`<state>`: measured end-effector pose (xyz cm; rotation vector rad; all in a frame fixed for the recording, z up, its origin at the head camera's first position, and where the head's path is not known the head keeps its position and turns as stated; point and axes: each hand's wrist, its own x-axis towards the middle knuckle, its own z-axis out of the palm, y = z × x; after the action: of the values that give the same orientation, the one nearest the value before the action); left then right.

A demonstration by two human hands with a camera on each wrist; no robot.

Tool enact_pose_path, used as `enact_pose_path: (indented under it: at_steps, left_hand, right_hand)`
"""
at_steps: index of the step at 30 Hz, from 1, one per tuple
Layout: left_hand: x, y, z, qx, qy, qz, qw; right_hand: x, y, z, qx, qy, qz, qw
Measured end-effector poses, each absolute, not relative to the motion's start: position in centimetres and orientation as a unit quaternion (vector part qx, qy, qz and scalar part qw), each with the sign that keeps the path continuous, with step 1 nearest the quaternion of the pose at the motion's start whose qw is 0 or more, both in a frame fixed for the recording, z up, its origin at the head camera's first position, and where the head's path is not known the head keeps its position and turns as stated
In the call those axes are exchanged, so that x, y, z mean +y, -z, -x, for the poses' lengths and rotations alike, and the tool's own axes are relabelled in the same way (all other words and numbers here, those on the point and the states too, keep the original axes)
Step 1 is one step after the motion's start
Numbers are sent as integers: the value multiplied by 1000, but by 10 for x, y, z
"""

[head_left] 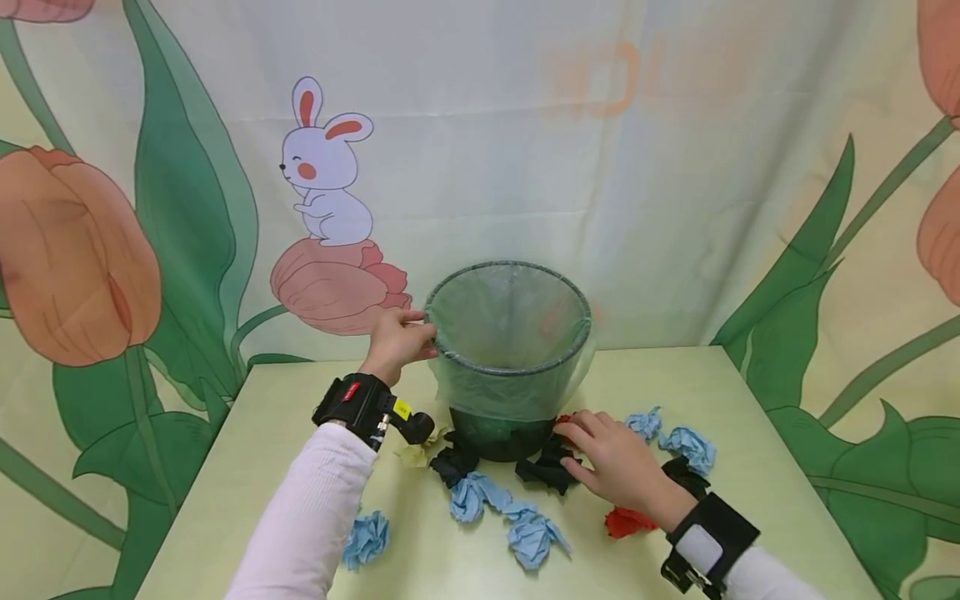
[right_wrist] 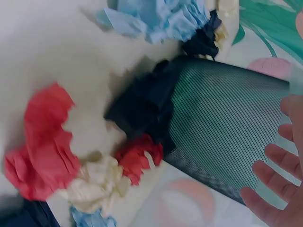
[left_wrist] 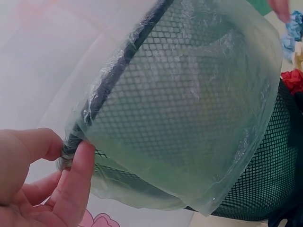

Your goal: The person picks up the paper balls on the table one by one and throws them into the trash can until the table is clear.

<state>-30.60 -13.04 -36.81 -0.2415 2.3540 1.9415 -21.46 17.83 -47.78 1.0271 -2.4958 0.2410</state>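
A dark mesh wastebasket (head_left: 501,437) stands upright on the table, with a translucent green bin liner (head_left: 491,390) folded over its rim. My left hand (head_left: 400,343) pinches the lined rim at the left side; in the left wrist view, the thumb and fingers (left_wrist: 78,177) lie on either side of it. My right hand (head_left: 618,462) hovers to the right of the basket's base, holding nothing. In the right wrist view its fingers (right_wrist: 272,177) are spread and slightly bent beside the basket. Near that hand lie a black crumpled paper (head_left: 547,471) and a red crumpled paper (head_left: 628,522).
Blue crumpled papers (head_left: 531,537) lie in front of the basket, with others at its left and right. A black paper (head_left: 453,460) and a yellowish paper (head_left: 412,454) sit by its left base. A printed curtain (head_left: 480,167) hangs behind the table (head_left: 285,433).
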Motion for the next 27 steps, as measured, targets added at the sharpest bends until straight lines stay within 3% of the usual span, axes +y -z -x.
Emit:
enact_pose_path:
  at_steps: [7,21,27]
  left_hand:
    - [-131,370,306,761,-641,86,53]
    - [-133,374,310,762,-639,83,62]
    - [-133,373,309,760,-642,80,64]
  right_hand:
    - [169,503,204,-898,-97,-390,178]
    - [153,550,182,-912,-121,-391,34]
    - [149,567,175,-908,-119,-402,10]
